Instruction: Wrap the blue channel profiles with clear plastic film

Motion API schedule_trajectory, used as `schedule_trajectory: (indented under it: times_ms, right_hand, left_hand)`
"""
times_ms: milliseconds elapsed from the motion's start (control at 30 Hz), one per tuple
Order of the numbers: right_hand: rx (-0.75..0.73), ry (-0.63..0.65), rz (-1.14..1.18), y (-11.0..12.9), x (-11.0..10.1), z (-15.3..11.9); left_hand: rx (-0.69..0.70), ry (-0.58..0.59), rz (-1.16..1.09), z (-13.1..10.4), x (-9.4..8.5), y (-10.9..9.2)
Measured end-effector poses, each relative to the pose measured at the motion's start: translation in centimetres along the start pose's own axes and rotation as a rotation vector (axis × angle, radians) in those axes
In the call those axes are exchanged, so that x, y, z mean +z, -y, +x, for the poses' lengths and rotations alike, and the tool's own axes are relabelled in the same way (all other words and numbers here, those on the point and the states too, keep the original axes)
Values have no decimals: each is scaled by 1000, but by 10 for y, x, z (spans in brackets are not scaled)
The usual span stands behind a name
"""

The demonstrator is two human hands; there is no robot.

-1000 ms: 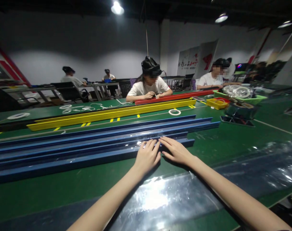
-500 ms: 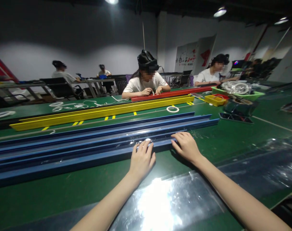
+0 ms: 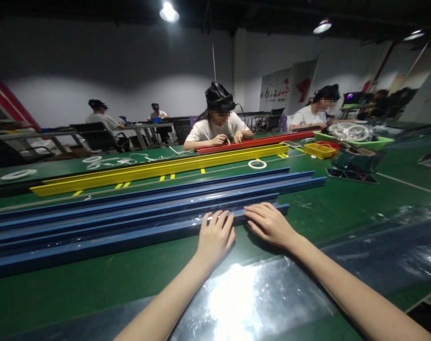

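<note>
- left hand (image 3: pixel 215 234) flat, palm down, fingers (image 3: pixel 220 219) spread narrow and gripping nothing, tips resting on nearest blue rail (image 3: pixel 130 237).
- right hand (image 3: pixel 268 223) just at 3 o'clock of it, also flat and gripping nothing, fingertips on same rail near its end.
- rail lying lengthwise on green counter (image 3: pixel 336 208), more blue rails (image 3: pixel 165 196) at 12 o'clock.
- clear plastic sheet (image 3: pixel 250 298) at 6 o'clock, under forearms.
- yellow rail (image 3: pixel 158 169) farther off.

The blue rails (image 3: pixel 130 222) look like smooth, semi-gloss painted metal or plastic under a clear glossy film (image 3: pixel 208 215), the green table (image 3: pixel 325 213) is matt, the clear sheet (image 3: pixel 258 298) shines wet-bright, and the yellow rail (image 3: pixel 158 169) looks glossy.
</note>
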State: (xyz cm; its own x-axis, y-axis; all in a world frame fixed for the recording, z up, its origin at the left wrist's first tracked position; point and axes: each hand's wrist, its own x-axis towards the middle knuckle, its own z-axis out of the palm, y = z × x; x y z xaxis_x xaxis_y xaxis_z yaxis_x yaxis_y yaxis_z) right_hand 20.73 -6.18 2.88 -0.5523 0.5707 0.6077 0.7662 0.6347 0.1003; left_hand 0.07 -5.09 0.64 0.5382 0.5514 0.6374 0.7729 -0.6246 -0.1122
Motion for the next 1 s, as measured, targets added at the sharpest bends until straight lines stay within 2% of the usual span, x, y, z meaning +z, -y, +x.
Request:
schedule_trajectory:
  times_ms: [200,333,500,567,700,800,900,1000]
  right_hand:
    - [254,31,-165,-7,-5,-4]
    - [194,49,-80,6,5,-4]
    - [79,82,6,13,9,-2]
    - [102,72,-21,10,6,-2]
    - [253,9,-150,3,-1,-2]
    - [318,27,-251,4,-2,-1]
    - [290,57,-286,10,0,0]
    - [196,73,-229,14,1,1]
  left_hand:
    - [-101,-35,43,1,-1,-4]
    - [-119,-23,39,2,-2,-4]
    - [-8,15,8,1,-1,-2]
    - [-13,28,7,1,-1,-2]
    - [-65,13,23,2,-2,-3]
    - [-70,5,40,3,-2,-2]
    - [-19,2,34,2,-2,-1]
    - [53,27,13,2,-1,0]
